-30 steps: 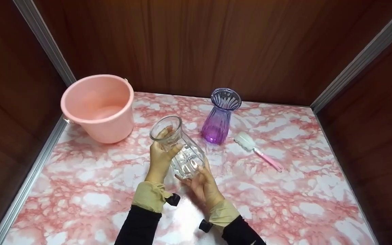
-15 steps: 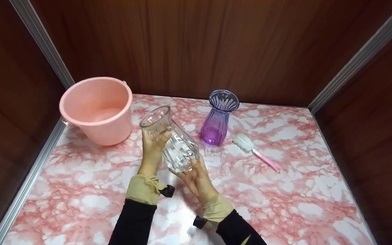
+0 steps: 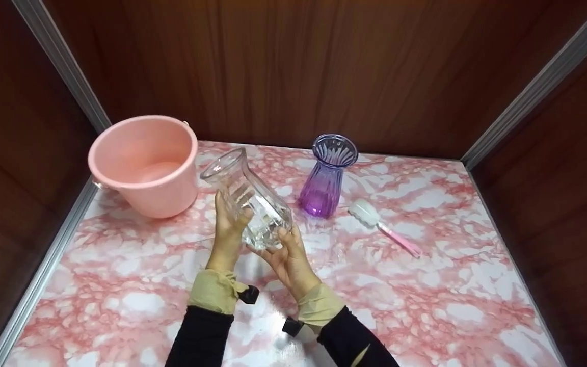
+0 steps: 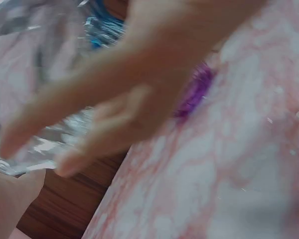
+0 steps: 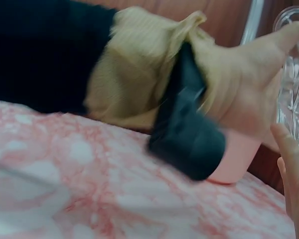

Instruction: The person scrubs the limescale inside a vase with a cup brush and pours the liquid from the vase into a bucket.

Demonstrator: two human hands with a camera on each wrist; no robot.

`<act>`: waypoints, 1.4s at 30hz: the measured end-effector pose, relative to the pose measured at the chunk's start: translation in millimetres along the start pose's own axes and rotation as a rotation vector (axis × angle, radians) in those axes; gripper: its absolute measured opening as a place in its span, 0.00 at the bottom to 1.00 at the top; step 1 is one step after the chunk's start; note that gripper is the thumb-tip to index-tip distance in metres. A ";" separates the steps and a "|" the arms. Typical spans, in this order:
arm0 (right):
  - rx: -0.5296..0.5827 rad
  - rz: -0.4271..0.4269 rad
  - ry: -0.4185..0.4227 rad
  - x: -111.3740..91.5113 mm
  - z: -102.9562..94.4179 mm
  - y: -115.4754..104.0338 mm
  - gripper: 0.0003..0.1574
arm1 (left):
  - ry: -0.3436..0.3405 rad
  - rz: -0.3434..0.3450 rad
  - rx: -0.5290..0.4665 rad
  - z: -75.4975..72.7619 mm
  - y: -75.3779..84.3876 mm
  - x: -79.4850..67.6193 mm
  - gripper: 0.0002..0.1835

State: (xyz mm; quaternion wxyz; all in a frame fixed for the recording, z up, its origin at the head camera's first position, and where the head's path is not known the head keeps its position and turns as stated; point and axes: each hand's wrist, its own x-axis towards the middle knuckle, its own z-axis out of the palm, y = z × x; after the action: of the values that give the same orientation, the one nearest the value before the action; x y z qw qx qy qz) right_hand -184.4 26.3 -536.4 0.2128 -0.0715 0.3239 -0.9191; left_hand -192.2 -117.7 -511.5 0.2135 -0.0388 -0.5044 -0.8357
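A clear glass vase (image 3: pixel 258 196) is tilted in the air, its mouth toward the upper left and the bucket. My left hand (image 3: pixel 227 221) grips its left side, with the thumb across the front. Near the base, my right hand (image 3: pixel 288 257) holds the vase between thumb and fingers. Blurred in the left wrist view, the right hand (image 4: pixel 119 94) crosses in front of the clear glass. At the right edge of the right wrist view, the left hand (image 5: pixel 249 84) lies against the faceted glass (image 5: pixel 294 94).
A pink bucket (image 3: pixel 171 196) stands at the back left. An upright purple-blue glass vase (image 3: pixel 321 188) stands behind and to the right of my hands. A brush with a white head and pink handle (image 3: pixel 398 239) lies right of it. Brown wood-grain panels (image 3: pixel 273 66) enclose the marbled tabletop (image 3: pixel 436 295).
Both hands have moved the clear vase up and left, and its mouth leans further left. The left hand now sits lower on the vase, below the neck. Bucket, purple vase and brush stay put.
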 end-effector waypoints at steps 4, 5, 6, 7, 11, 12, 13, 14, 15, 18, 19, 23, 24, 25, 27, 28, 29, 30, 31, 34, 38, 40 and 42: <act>-0.005 -0.016 0.030 5.4 7.0 -4.1 0.63 | 0.031 0.002 0.009 -1.6 -5.0 -4.8 0.67; -0.010 -0.016 0.038 6.6 9.1 -4.9 0.63 | 0.042 0.008 -0.008 -2.2 -5.5 -5.1 0.67; -0.020 -0.013 0.047 7.6 11.1 -5.6 0.62 | 0.056 0.012 -0.026 -2.8 -5.7 -5.1 0.66; -0.027 -0.012 0.056 8.8 13.2 -6.0 0.60 | 0.066 0.013 -0.057 -3.3 -5.6 -4.9 0.66; -0.045 -0.007 0.087 13.4 22.2 -7.2 0.54 | 0.105 0.011 -0.155 -3.9 -3.0 -1.8 0.66; -0.045 -0.006 0.094 14.5 24.5 -7.4 0.53 | 0.116 0.006 -0.176 -3.6 -2.0 -0.8 0.66; -0.045 -0.007 0.100 15.6 27.0 -7.8 0.52 | 0.125 0.003 -0.202 -3.1 -1.0 0.3 0.66; -0.046 -0.006 0.105 16.5 29.5 -8.2 0.52 | 0.132 0.001 -0.224 -2.7 0.0 1.6 0.67; -0.046 -0.005 0.110 17.3 31.9 -8.7 0.51 | 0.140 -0.001 -0.245 -2.3 1.1 2.8 0.67; -0.053 -0.001 0.121 19.5 38.8 -10.4 0.44 | 0.160 0.000 -0.286 -1.3 4.2 6.5 0.67; -0.056 0.002 0.126 20.2 41.0 -10.9 0.41 | 0.167 -0.001 -0.297 -1.4 5.1 7.5 0.66; -0.065 0.027 0.140 24.2 49.5 -12.4 0.30 | 0.183 0.001 -0.319 -4.0 8.4 11.0 0.65; -0.072 0.035 0.144 25.3 51.4 -12.7 0.29 | 0.185 0.002 -0.325 -4.8 9.0 11.8 0.65; -0.078 0.042 0.147 26.4 53.2 -13.0 0.28 | 0.185 0.006 -0.327 -5.5 9.5 12.7 0.64; -0.084 0.055 0.153 28.6 56.3 -14.0 0.27 | 0.181 0.008 -0.322 -6.8 10.2 14.6 0.63; -0.087 0.060 0.156 29.4 57.7 -13.6 0.27 | 0.180 0.009 -0.318 -7.9 10.8 15.0 0.63; -0.086 0.065 0.159 30.2 58.9 -13.2 0.28 | 0.181 0.011 -0.312 -9.0 11.1 15.6 0.63; -0.084 0.068 0.161 30.8 60.1 -13.1 0.29 | 0.182 0.013 -0.312 -9.8 11.4 16.2 0.63; -0.084 0.069 0.161 31.4 61.2 -12.9 0.29 | 0.181 0.015 -0.313 -10.5 11.8 16.8 0.63; -0.090 0.069 0.165 34.0 64.8 -13.1 0.31 | 0.193 0.021 -0.332 -11.1 13.5 19.3 0.64; -0.119 0.060 0.170 39.2 70.7 -15.8 0.34 | 0.239 0.012 -0.357 -9.2 16.6 24.4 0.68; -0.137 0.052 0.169 41.8 73.4 -17.1 0.36 | 0.262 0.007 -0.370 -8.3 17.9 27.1 0.69; -0.153 0.047 0.168 43.7 75.8 -18.6 0.38 | 0.278 0.005 -0.377 -7.2 19.1 29.4 0.70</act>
State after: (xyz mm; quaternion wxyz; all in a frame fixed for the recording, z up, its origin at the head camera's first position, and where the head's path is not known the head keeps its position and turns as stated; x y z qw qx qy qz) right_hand -209.7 -22.6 -465.9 0.2004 -0.0025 0.4113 -0.8892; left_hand -210.1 -140.9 -491.0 0.2719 0.0362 -0.3049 -0.9120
